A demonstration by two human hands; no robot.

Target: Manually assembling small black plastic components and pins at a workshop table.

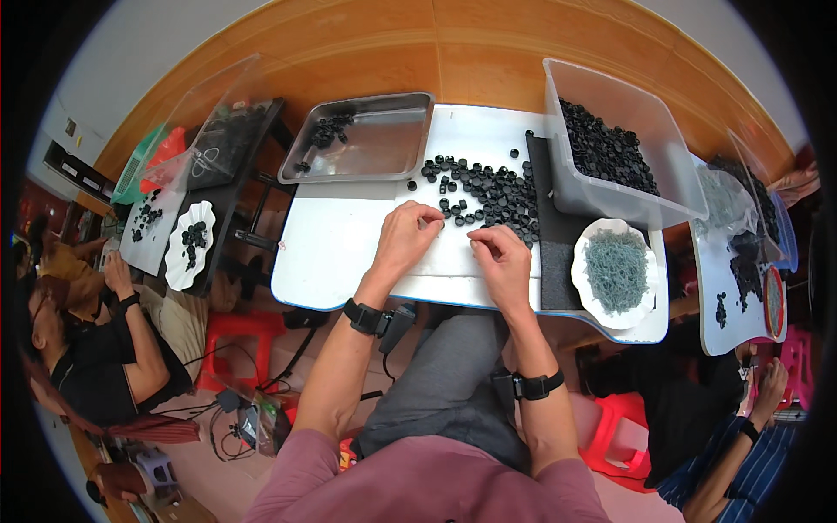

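Note:
Over the near part of the white table, my left hand is closed, its thumb and fingers pinched together beside the loose black caps. Whatever sits between those fingertips is too small to name. Just to the right, my right hand is also pinched, thumb against forefinger, and any small piece in it cannot be made out. The two sets of fingertips face each other, a short gap apart. Beyond them spreads a pile of small round black caps, thickest toward the dark mat on the right.
A metal tray holding some black caps stands at the back left. At the back right is a clear plastic bin full of them. A white scalloped plate of thin blue-green pieces lies right. Co-workers sit at both sides.

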